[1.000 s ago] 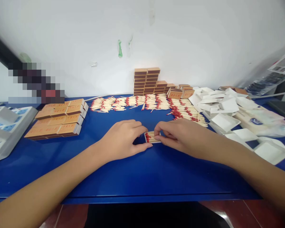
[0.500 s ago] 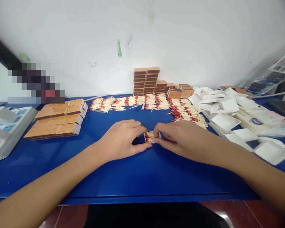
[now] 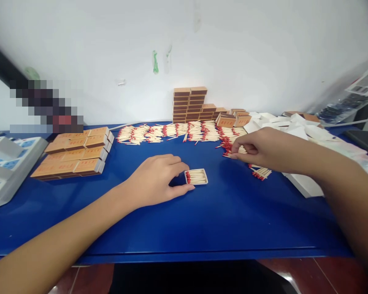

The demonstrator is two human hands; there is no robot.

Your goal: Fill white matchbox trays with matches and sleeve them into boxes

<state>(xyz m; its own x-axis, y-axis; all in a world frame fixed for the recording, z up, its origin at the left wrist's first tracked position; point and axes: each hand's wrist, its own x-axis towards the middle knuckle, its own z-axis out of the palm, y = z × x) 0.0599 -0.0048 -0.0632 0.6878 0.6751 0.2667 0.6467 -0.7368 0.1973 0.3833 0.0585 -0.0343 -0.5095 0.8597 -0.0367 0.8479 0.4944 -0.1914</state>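
A small white tray (image 3: 204, 182) with red-tipped matches (image 3: 196, 176) inside lies on the blue table. My left hand (image 3: 159, 181) rests at its left end, thumb and index finger gripping the edges. My right hand (image 3: 260, 149) is over the right part of the loose match pile (image 3: 210, 131), its thumb and fingertips pinched together at the matches. Whatever sits between those fingertips is too small to make out. A small bundle of matches (image 3: 261, 172) lies below my right hand.
Orange matchboxes (image 3: 75, 155) stand in rows at the left, beside a grey device (image 3: 24, 171). More matchboxes (image 3: 188, 104) are stacked against the wall. White empty trays (image 3: 305, 185) and a plastic-wrapped pack (image 3: 352, 153) lie at the right.
My right hand has left the tray and moved right and away from me to the match pile. White trays at the right are now partly covered or shifted. My left hand stays put.
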